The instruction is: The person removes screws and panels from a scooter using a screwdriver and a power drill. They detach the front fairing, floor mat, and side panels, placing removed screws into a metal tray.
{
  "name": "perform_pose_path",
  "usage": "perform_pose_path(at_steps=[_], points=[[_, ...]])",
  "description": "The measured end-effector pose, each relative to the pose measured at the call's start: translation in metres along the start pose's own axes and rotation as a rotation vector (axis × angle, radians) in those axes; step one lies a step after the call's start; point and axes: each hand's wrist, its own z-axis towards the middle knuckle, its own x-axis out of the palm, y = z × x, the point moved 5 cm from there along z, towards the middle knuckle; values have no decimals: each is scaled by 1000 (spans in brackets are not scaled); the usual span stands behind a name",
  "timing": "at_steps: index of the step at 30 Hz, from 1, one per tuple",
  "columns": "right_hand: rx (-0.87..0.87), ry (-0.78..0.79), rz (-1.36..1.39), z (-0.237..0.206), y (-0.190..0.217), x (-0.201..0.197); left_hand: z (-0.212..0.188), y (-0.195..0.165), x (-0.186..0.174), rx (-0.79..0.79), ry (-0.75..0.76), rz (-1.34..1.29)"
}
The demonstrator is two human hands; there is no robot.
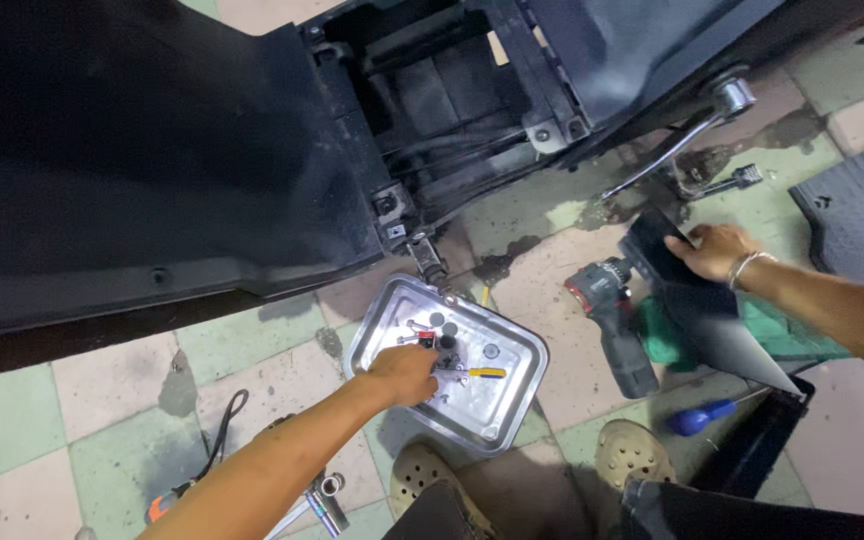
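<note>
1. Metal tray (517, 385) – shallow, silver, rectangular, lying on the tiled floor just ahead of your sandals (632, 452). It holds small fasteners, dark round caps and a yellow-handled bit (485, 373).
2. Left hand (404, 374) – inside the tray, fingers curled down over the small parts by the near left corner. Whether anything is pinched yet cannot be told. Pick one piece at a time and keep the rest from scattering.
3. Blue-handled screwdriver (700, 415) – on the floor to your right, beside a long black tray.
4. Cordless drill (612, 315) – lying on its side right of the metal tray, next to a green rag (667, 340).
5. Right hand (717, 252) – flat, fingers spread on a black panel (657, 250), steadying it rather than gripping – keep that pressure even.
6. Scooter underside (452, 110) – farthest, black bodywork opened, with a chrome kick lever (687, 135) at the right.
</note>
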Motion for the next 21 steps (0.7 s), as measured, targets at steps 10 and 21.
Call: perform_pose_path(at_steps=[10,21], points=[[-116,316,-156,-110,126,26,-20,17,2,-36,46,2],[-67,66,-99,-101,123,63,-37,-5,-7,94,-114,-24]])
